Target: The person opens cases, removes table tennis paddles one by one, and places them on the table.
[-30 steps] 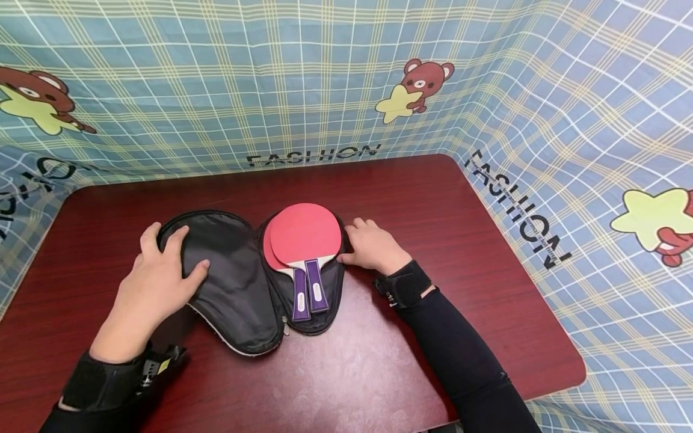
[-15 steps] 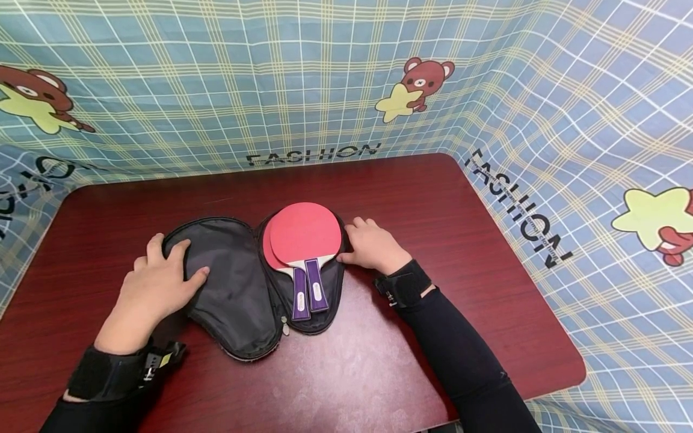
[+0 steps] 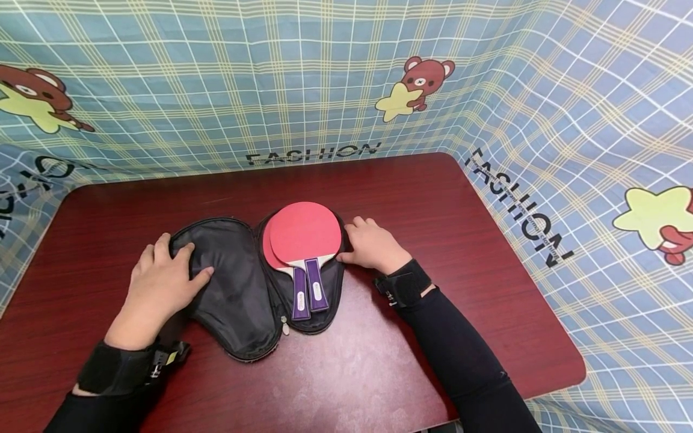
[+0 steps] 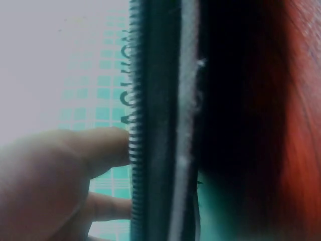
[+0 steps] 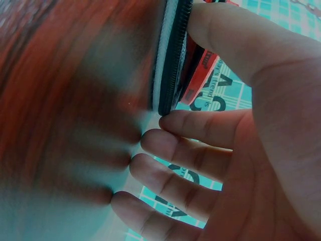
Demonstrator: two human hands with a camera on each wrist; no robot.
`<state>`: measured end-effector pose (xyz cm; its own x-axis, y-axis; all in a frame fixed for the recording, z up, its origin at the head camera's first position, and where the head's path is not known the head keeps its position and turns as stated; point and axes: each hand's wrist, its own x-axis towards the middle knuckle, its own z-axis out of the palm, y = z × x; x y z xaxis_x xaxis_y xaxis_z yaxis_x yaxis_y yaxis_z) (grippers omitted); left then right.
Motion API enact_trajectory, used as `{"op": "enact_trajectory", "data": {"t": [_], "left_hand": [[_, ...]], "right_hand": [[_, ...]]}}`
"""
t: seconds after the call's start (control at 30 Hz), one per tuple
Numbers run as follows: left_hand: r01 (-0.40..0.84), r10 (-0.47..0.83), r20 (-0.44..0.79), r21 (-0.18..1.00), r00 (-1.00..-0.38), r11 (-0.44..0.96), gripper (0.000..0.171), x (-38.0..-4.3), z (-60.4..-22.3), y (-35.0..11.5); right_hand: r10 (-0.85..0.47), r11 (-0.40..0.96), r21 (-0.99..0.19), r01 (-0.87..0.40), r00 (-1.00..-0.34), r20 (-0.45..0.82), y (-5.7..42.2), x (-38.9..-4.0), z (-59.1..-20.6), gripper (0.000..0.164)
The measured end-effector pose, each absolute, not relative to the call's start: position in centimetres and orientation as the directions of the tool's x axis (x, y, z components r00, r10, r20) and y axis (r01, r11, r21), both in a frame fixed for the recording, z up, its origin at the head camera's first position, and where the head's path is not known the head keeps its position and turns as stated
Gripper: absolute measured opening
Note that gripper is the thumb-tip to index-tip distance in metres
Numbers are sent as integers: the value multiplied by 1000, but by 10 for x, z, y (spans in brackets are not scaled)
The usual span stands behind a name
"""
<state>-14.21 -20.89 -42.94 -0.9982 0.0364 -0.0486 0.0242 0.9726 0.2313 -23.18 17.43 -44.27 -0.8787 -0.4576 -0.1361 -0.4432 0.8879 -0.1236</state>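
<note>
A black zippered paddle case (image 3: pixel 233 288) lies unfolded on the table. Two table tennis paddles (image 3: pixel 305 231) overlap in its right half, red faces up, purple handles toward me. My left hand (image 3: pixel 162 282) is over the outer edge of the left flap, thumb and index finger above the lining. In the left wrist view, fingers (image 4: pixel 108 145) meet the zipper edge (image 4: pixel 135 125). Beside the right half rests my right hand (image 3: pixel 373 246). The right wrist view has its thumb (image 5: pixel 215 25) at the zippered rim (image 5: pixel 173 60), the other fingers extended along the table.
The dark red table (image 3: pixel 422 198) has rounded corners. Plaid cloth (image 3: pixel 308 72) with printed bears and lettering hangs behind it and at its sides. A zipper pull (image 3: pixel 285 328) sits at the near end of the case's fold.
The left flap has come down flatter, and its outer edge has shifted slightly right. My left hand has moved a little down and right with it. The right hand and paddles stay put.
</note>
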Motion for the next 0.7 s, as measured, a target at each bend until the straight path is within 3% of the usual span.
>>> {"op": "enact_trajectory", "data": {"t": [0.17, 0.27, 0.47, 0.7], "left_hand": [[148, 138, 73, 156, -988, 977, 56, -141, -433, -200], [201, 192, 75, 163, -979, 966, 52, -141, -434, -196], [217, 217, 14, 175, -976, 960, 54, -142, -435, -191], [211, 216, -25, 130, -976, 969, 70, -141, -438, -184]], "right_hand": [[-456, 889, -119, -443, -879, -138, 174, -233, -445, 64], [-453, 890, -118, -440, -880, -140, 174, -234, -445, 64], [-452, 891, -120, -438, -880, -143, 173, -233, -445, 63], [-446, 894, -122, -431, -882, -150, 173, -233, -445, 63]]}}
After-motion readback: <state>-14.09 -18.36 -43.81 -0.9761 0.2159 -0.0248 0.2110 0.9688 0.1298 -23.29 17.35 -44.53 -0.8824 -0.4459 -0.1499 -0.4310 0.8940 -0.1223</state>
